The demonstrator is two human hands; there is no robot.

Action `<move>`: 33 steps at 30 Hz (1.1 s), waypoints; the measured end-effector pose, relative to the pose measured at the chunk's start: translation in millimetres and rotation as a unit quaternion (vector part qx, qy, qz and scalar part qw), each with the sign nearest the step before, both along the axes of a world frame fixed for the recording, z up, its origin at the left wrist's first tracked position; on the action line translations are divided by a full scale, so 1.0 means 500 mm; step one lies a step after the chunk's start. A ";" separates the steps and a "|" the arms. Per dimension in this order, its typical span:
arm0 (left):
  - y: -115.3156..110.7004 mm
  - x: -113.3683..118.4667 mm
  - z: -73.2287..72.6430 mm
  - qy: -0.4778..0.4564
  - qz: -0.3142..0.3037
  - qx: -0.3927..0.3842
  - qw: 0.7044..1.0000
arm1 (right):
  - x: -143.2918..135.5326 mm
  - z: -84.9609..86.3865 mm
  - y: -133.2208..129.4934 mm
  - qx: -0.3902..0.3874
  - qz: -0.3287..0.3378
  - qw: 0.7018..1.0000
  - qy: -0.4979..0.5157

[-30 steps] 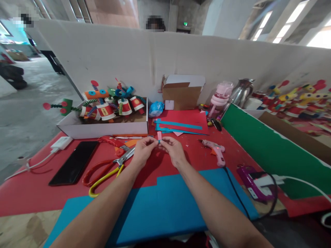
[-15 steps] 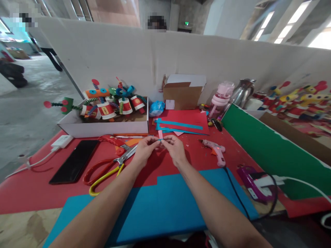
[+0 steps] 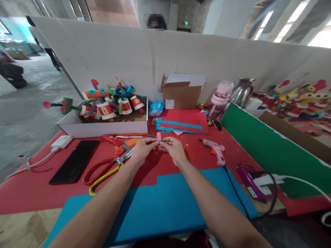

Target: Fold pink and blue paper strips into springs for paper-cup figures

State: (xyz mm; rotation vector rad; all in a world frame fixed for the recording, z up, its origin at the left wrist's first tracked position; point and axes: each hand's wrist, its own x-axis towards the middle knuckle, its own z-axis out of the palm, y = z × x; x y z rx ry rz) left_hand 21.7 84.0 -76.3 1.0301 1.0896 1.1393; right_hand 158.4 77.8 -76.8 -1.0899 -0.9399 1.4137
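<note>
Between my fingertips, above the red table covering, is a small folded paper strip (image 3: 159, 136); its pink end stands up and a bit of blue shows below it. My left hand (image 3: 144, 148) pinches the strip from the left. From the other side my right hand (image 3: 173, 147) pinches it too, the two sets of fingertips nearly touching. Large scissors (image 3: 119, 161) with red and yellow handles lie beside my left wrist. To the right of my right hand rests a pink glue gun (image 3: 216, 148) with a small lit light. Fingers hide the strip's lower part.
A white box (image 3: 108, 129) of paper-cup figures stands at the back left. Blue strips (image 3: 178, 123) lie on red sheets (image 3: 193, 119) at the back. A phone (image 3: 73, 162) lies left, a purple power strip (image 3: 254, 182) right, beside a green-sided box (image 3: 258, 148).
The pink end between my fingers now looks shorter and folded over. My hands have shifted only slightly. In the far left background, a person has moved a little.
</note>
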 end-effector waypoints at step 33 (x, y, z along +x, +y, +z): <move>-0.004 0.007 -0.004 -0.079 -0.013 -0.003 0.997 | -0.004 0.000 -0.002 0.004 -0.013 1.000 0.001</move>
